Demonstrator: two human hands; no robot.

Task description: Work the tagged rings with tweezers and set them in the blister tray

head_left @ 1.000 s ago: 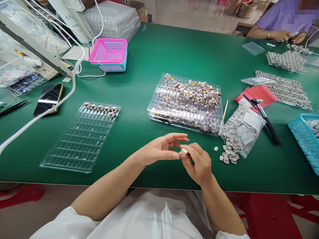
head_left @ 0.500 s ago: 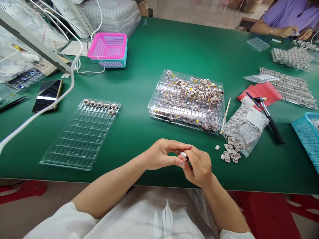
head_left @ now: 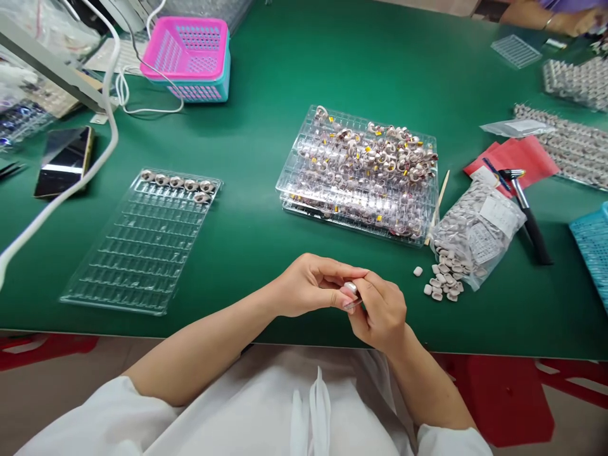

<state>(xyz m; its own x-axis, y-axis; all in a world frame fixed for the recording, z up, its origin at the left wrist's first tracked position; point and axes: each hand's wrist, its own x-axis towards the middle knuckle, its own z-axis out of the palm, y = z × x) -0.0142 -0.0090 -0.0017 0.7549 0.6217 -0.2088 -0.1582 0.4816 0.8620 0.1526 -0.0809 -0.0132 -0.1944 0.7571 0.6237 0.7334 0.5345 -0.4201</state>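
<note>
My left hand point(head_left: 308, 286) and my right hand point(head_left: 384, 311) meet at the table's front edge. Both are closed, pinching a small ring-like piece with a pale rounded cap point(head_left: 350, 287) between thumbs and fingers. Fingers cover most of this piece, so its exact kind is unclear. To the right of my hands lie loose pale caps point(head_left: 444, 278), spilling from a clear plastic bag point(head_left: 479, 228) of similar caps. Beyond my hands, stacked clear trays point(head_left: 304, 161) hold many ring-shaped parts with yellow bits. On the left, another clear tray point(head_left: 137, 247) carries several ring-shaped parts in its far rows.
A hammer point(head_left: 529, 215), red sheets point(head_left: 517, 158) and a wooden stick point(head_left: 439, 202) lie right of the stacked trays. A pink basket point(head_left: 190, 50), phone point(head_left: 64, 161) and white cable point(head_left: 111, 120) are at left. A co-worker's arm point(head_left: 536, 16) shows at far right.
The camera view has tilted down a little, so the table things appear shifted. Both hands keep their pinch on the small piece, with only slight finger movement.
</note>
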